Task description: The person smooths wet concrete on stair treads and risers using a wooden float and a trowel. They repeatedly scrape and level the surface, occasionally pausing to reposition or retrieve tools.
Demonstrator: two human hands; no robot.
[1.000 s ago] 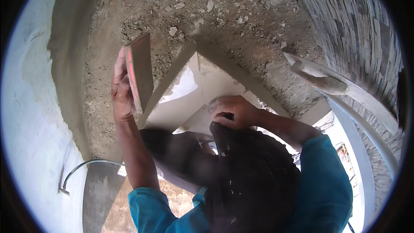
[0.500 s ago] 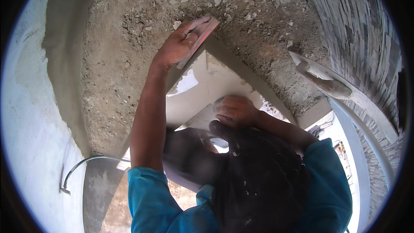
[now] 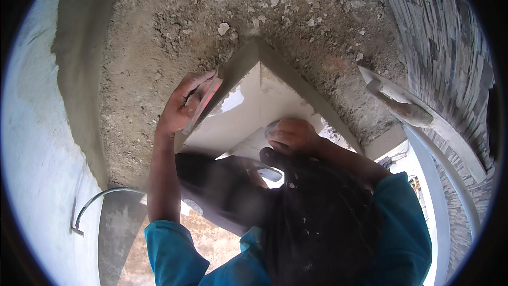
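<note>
Red-edged float (image 3: 205, 100) sits clasped from behind by the left hand (image 3: 181, 105), leaving its face free; the right hand (image 3: 294, 136) curls around a grey object (image 3: 271, 126).

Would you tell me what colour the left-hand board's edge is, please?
The board's edge is partly red, partly grey: head view.

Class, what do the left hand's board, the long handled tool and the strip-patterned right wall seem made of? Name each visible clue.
Board: perhaps wood or plastic, dull; pinkish-red edge, otherwise greyish.
Tool: possibly wood, matt and dusty; dull grey-brown handle.
Wall: likely stone cladding or stone-look tile, matt; thin, uneven grey strips.
</note>
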